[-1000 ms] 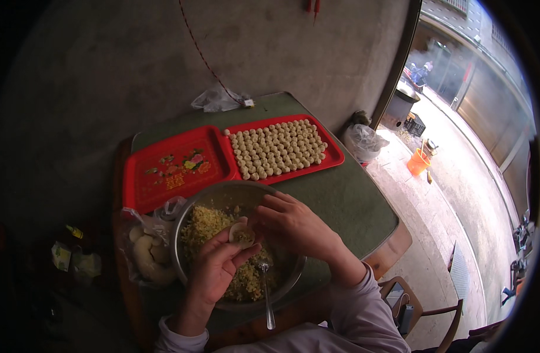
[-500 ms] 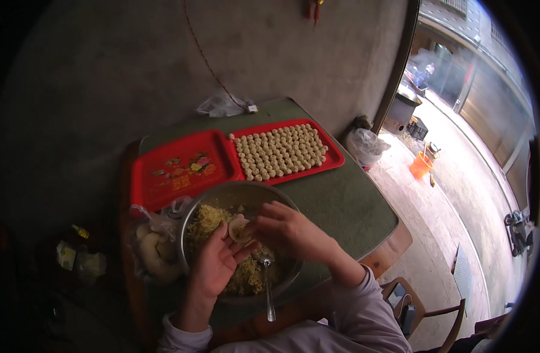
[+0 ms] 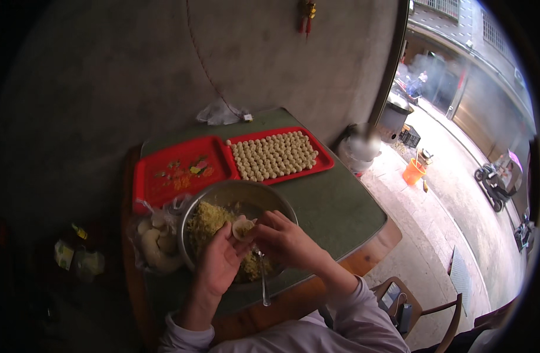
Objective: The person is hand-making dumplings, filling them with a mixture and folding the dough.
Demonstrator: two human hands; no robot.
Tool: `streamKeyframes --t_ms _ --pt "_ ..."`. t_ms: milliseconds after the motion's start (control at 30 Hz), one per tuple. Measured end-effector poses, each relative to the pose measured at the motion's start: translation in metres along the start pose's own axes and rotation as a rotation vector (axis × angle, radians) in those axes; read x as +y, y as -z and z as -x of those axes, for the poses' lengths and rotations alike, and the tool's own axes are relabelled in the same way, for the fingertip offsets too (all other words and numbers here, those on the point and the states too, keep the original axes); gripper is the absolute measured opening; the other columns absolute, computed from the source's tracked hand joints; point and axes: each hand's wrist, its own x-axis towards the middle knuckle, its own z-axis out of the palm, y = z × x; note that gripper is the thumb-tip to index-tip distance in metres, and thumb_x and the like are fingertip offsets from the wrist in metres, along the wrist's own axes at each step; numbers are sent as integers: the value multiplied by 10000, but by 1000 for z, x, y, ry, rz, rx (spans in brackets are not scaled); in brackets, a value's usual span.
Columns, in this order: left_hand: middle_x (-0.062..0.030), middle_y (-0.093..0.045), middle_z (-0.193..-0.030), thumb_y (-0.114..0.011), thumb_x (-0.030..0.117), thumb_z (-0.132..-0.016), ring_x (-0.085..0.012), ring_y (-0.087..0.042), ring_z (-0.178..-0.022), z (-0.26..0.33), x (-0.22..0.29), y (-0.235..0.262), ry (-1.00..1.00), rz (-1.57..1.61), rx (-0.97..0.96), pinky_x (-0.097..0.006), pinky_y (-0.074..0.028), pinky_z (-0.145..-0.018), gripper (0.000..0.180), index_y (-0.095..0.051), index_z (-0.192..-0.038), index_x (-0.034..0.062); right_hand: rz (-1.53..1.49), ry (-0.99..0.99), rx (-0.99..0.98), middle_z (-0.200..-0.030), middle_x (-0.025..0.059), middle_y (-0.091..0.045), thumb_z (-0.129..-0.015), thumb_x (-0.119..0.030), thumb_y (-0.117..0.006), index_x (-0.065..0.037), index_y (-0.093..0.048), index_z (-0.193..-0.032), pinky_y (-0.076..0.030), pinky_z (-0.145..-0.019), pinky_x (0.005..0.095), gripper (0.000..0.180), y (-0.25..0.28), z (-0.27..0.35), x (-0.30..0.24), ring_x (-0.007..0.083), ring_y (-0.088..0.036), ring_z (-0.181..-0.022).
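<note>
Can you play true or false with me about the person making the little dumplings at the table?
1. Both hands, left hand and right hand, pinch a small dumpling. True.
2. The right red tray holds rows of dumplings. True.
3. The metal bowl holds only water. False: it holds yellowish filling.
4. The spoon lies on the floor. False: it rests in the bowl, handle toward the person.
5. The table top is bright blue. False: green.
</note>
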Motion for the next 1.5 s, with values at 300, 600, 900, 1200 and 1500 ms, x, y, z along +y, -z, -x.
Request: streamKeyframes --t_ms 300,600,900,1200,1500 --pt "-191 -538 -1234 -389 58 -949 -263 -556 -1140 8 1 -3 -4 -85 -30 -388 -463 -984 413 -361 -1348 -45 -122 -141 99 -875 95 -552 -769 -10 -643 -58 -584 -938 -486 -714 362 185 7 6 10 282 -584 -833" --pt "-204 -509 -1256 -396 35 -939 -299 -570 -1111 17 13 -14 29 -238 -94 -385 -472 -969 573 -142 -1442 -64 -280 -280 -53 -875 115 -592 -916 -204 -583 -36 -598 -1003 -470 -772 332 190 -3 1 34 239 -595 -861" --pt "-153 -531 -1230 -424 91 -963 -249 -595 -1049 2 7 -4 75 -199 -19 -359 -495 -937 450 -321 -1380 -47 -484 -326 -94 -875 81 -597 -881 -187 -622 -39 -602 -937 -453 -799 339 159 -18 4 45 234 -569 -880" --pt "-90 -582 -1122 -495 120 -957 -178 -604 -984 -11 -1 15 79 -294 62 -317 -512 -903 262 -527 -1174 -25 -308 -222 45 -865 96 -597 -811 -149 -659 -55 -585 -905 -458 -769 380 153 -34 7 48 294 -565 -858" --pt "-92 -581 -1100 -481 148 -974 -174 -607 -988 -11 13 12 163 -446 50 -308 -514 -909 276 -534 -1166 -43 -41 72 59 -826 58 -543 -773 -89 -691 -83 -594 -894 -469 -701 348 155 -31 5 42 254 -534 -805"
